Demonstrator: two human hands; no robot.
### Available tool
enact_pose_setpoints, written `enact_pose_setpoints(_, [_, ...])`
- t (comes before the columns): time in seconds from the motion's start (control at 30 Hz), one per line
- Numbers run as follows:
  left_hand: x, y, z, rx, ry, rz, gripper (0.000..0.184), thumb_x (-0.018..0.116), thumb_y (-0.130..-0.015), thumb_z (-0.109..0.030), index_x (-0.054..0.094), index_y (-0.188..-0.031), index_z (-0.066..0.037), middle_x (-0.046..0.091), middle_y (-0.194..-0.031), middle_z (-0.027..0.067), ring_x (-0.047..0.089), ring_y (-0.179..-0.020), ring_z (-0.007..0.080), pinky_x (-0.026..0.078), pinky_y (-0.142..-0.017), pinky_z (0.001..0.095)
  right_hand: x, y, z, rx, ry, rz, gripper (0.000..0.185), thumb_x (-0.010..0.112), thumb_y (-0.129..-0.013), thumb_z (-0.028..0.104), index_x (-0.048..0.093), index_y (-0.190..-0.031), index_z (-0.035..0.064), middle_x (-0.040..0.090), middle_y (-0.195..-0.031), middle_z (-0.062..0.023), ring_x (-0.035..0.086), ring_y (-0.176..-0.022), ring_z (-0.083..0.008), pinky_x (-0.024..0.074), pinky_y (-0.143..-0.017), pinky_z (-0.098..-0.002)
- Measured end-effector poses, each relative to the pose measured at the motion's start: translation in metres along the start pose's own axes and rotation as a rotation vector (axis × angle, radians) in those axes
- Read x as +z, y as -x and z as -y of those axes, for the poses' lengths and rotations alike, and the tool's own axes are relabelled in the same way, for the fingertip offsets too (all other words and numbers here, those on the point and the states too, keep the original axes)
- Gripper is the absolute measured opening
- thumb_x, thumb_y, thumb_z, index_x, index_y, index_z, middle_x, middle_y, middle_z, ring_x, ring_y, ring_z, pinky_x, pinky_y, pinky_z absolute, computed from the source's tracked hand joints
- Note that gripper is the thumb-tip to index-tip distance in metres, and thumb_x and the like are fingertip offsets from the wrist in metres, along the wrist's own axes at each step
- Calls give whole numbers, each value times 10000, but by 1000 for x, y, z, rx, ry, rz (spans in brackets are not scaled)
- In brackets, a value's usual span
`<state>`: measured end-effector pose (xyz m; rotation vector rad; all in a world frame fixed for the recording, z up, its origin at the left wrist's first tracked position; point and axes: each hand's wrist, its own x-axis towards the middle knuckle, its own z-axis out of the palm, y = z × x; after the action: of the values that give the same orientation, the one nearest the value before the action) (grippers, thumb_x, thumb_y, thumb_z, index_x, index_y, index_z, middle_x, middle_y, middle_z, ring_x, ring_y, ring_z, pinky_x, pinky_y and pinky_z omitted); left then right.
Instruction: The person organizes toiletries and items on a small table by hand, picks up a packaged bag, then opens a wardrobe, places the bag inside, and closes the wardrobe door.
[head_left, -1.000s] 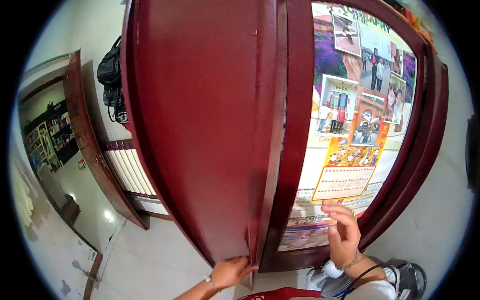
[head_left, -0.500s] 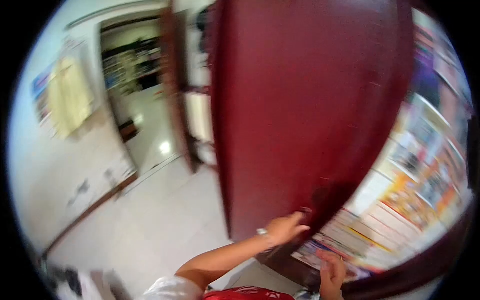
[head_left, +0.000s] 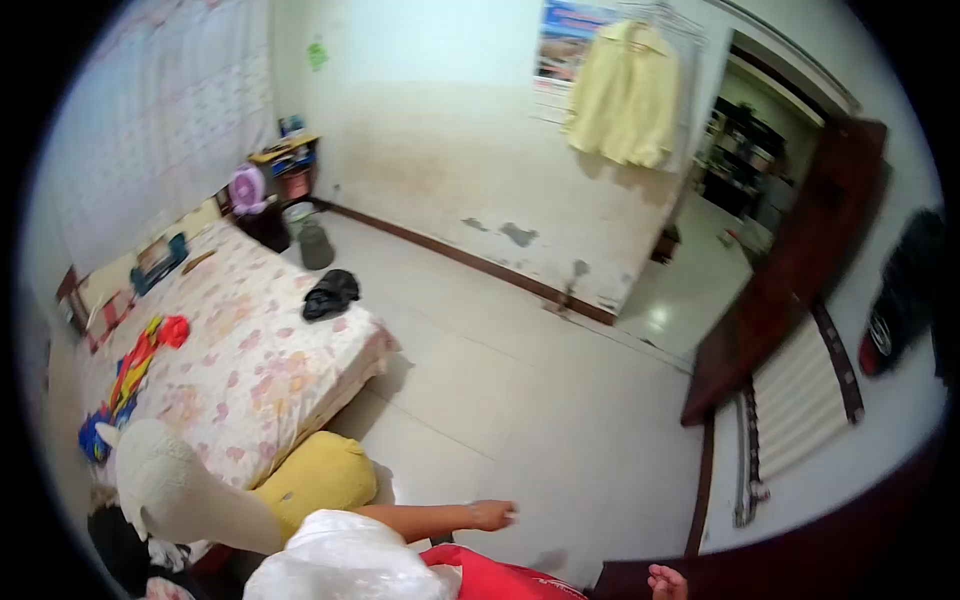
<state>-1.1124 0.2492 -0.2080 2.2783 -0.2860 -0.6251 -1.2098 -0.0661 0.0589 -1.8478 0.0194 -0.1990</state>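
Observation:
My left hand (head_left: 492, 515) is stretched out low over the pale tiled floor (head_left: 560, 430), touching nothing; its fingers are curled and too small to read clearly. At the bottom edge, my right hand (head_left: 667, 580) shows only in part, in front of the dark red wooden door (head_left: 760, 575). Its fingertips are bent, and whether they touch anything cannot be made out. Beside my left arm are a yellow cushion-like item (head_left: 325, 480) and a large white plush (head_left: 185, 480).
A bed (head_left: 270, 370) with a floral sheet holds a black bag (head_left: 330, 295) and colourful cloth (head_left: 135, 365). A yellow shirt (head_left: 625, 95) hangs on the far wall. On the right are an open brown door (head_left: 790, 270), a radiator (head_left: 805, 400) and a dark bag (head_left: 900, 290).
The view has swung left from the red door and photo-covered panel to the bed and far wall. My left hand has come away from the red door's edge.

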Motion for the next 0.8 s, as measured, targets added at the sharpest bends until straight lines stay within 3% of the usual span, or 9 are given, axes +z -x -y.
enact_pose_setpoints(0.07, [-26, 48, 102, -324, 134, -59, 365, 514, -888, -313, 611, -1120, -48, 657, -1028, 230, 626, -996, 374, 482, -880, 452, 52, -44, -1, 84, -2, 91, 284, 512, -954, 174, 588, -1152, -15, 621, -1142, -105, 585, -1018, -201, 460, -883, -318])
enact_pose_setpoints(0.1, [-30, 81, 135, -398, 124, -239, 340, 501, -873, -304, 659, -1018, -40, 671, -980, 225, 640, -961, 370, 489, -868, 453, 75, -66, -4, 79, -1, 143, 284, 512, -954, 174, 588, -1152, -15, 621, -1142, -105, 585, -1018, -201, 460, -883, -318])
enact_pose_setpoints(0.17, [-35, 122, 200, -534, 107, -234, 348, 501, -869, -311, 667, -1008, -38, 668, -1001, 224, 637, -979, 360, 484, -884, 438, 120, -114, -14, 235, -23, 228, 304, 494, -965, 178, 556, -1186, -22, 613, -1151, -126, 578, -1067, -221, 457, -902, -336])
enact_pose_setpoints(0.2, [-40, 131, 217, -567, 124, -260, 348, 501, -869, -311, 667, -1008, -38, 668, -1001, 224, 637, -979, 360, 484, -884, 438, 138, -140, -34, 80, -91, 332, 318, 483, -976, 185, 522, -1210, -27, 599, -1167, -152, 563, -1112, -240, 447, -946, -367])
enact_pose_setpoints(0.27, [-48, 150, 245, -630, 147, -161, 356, 511, -867, -308, 653, -1062, -45, 667, -1028, 212, 634, -988, 356, 478, -900, 433, 190, -169, -2, 79, -109, 436, 315, 477, -981, 185, 517, -1207, -31, 594, -1169, -162, 563, -1107, -245, 444, -962, -372])
enact_pose_setpoints(0.37, [-86, 136, 228, -679, 346, -247, 373, 523, -865, -315, 641, -1087, -40, 665, -1059, 197, 637, -989, 344, 478, -894, 432, 251, -213, 14, 60, -114, 575, 304, 469, -988, 178, 513, -1189, -45, 590, -1163, -175, 568, -1088, -251, 453, -973, -369])
enact_pose_setpoints(0.5, [-149, 66, 213, -559, 553, -314, 386, 525, -881, -335, 617, -1095, -27, 671, -1027, 185, 639, -978, 313, 490, -855, 413, 317, -288, 18, 141, -212, 654, 292, 468, -986, 165, 515, -1180, -48, 591, -1158, -178, 567, -1082, -252, 461, -958, -356])
enact_pose_setpoints(0.7, [-232, -28, 239, -510, 414, -467, 372, 518, -896, -335, 607, -1105, -40, 664, -1040, 184, 631, -987, 326, 486, -861, 405, 383, -431, 4, 210, -188, 670, 291, 473, -979, 147, 510, -1178, -62, 590, -1155, -188, 569, -1095, -258, 469, -948, -359])
enact_pose_setpoints(0.8, [-255, -43, 269, -678, 437, -598, 370, 509, -896, -325, 611, -1120, -50, 653, -1084, 184, 612, -1030, 338, 475, -886, 414, 414, -508, 13, 258, -245, 660, 288, 476, -976, 140, 511, -1179, -61, 592, -1156, -186, 570, -1103, -262, 470, -946, -368])
